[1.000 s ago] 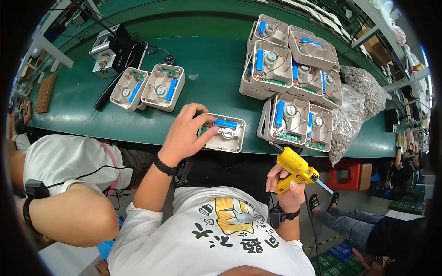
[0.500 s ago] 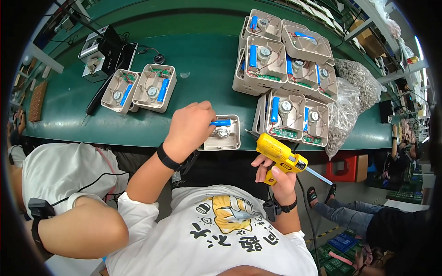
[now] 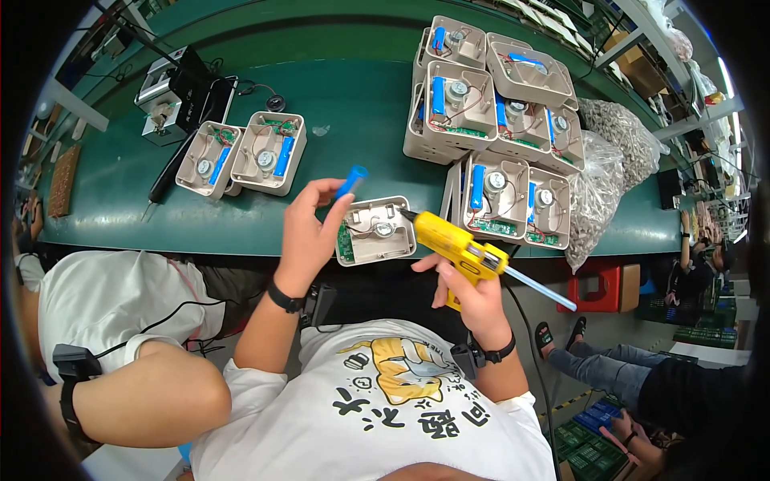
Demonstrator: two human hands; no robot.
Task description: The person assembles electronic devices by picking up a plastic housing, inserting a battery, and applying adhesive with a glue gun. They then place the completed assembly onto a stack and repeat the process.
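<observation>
My left hand (image 3: 307,232) holds a blue cylindrical battery (image 3: 350,179) lifted above an open beige plastic housing (image 3: 375,231) that lies at the near edge of the green bench (image 3: 353,136). Inside the housing I see a round motor, wires and a green circuit board. My right hand (image 3: 469,290) grips a yellow glue gun (image 3: 455,243), its nozzle touching the housing's right edge. A clear glue stick sticks out of the gun's back.
Two open housings (image 3: 245,154) with batteries sit at the left, beside a soldering station (image 3: 180,92). A stack of several filled housings (image 3: 493,120) stands at the right, next to clear bags of small parts (image 3: 605,160). Another person's arm (image 3: 120,385) is at my left.
My left hand has lifted the blue battery out of the housing. My right hand has brought the glue gun up from below the bench edge to the housing.
</observation>
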